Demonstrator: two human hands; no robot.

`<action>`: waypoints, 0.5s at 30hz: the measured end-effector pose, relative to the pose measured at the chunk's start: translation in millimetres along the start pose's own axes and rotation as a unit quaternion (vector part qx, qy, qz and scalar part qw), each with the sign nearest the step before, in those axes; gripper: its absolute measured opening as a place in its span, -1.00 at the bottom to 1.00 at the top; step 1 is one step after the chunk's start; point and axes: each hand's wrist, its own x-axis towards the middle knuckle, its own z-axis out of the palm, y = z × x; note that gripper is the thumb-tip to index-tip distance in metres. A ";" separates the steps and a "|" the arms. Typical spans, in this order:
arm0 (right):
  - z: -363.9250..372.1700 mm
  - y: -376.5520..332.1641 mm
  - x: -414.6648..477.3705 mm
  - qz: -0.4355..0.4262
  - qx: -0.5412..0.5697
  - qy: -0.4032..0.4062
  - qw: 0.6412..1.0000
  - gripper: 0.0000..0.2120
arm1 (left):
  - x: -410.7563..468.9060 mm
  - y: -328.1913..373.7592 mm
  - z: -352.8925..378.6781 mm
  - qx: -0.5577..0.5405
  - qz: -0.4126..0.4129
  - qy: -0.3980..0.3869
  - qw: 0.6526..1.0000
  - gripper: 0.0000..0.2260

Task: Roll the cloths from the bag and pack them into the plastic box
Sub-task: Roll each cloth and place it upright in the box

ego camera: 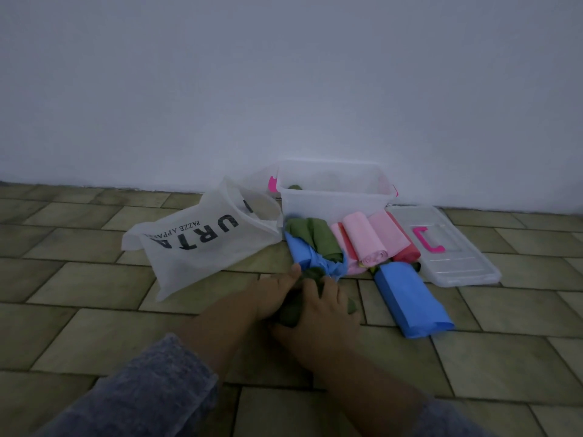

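A dark green cloth [291, 310] lies bunched on the tiled floor, and both hands grip it: my left hand [277, 293] from the left, my right hand [321, 313] over its right side. Just behind lie rolled cloths: a green roll [318, 238], a blue one [303, 250], pink rolls [366, 238], a red one [407, 250] and a larger blue roll [410, 298]. The clear plastic box [334, 200] stands against the wall with something green [295, 187] inside. The white bag [202, 244] lies on its side at the left.
The box's clear lid [457, 247] with a pink handle lies flat on the floor at the right. A white wall [284, 89] rises directly behind the box. Bare tiled floor [79, 279] stretches to the left and front.
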 end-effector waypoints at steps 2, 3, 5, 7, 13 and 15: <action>0.4 1.1 -2.8 -0.020 -0.002 0.024 1.000 -0.31 | 2.2 -1.8 -2.6 0.010 0.009 -0.005 1.000 -0.44; 0.8 2.6 -4.3 -0.030 -0.011 0.030 0.999 -0.34 | 3.0 -1.3 -3.5 0.001 0.008 -0.026 1.000 -0.47; 1.9 6.6 -7.5 -0.047 -0.032 0.018 0.998 -0.37 | 3.5 -0.4 -3.2 -0.016 -0.005 -0.071 0.997 -0.47; 3.4 10.4 -10.4 -0.059 -0.047 -0.009 0.997 -0.38 | 4.7 -1.8 -2.1 -0.013 -0.015 -0.088 0.996 -0.46; -9.2 27.7 -8.5 -0.122 -0.053 -0.104 0.986 -0.40 | 4.8 -7.1 -2.0 0.042 -0.026 -0.095 0.994 -0.29; -20.0 36.1 -5.8 -0.130 -0.026 -0.149 0.980 -0.47 | 3.2 -8.7 -1.8 0.070 -0.008 -0.090 0.993 -0.26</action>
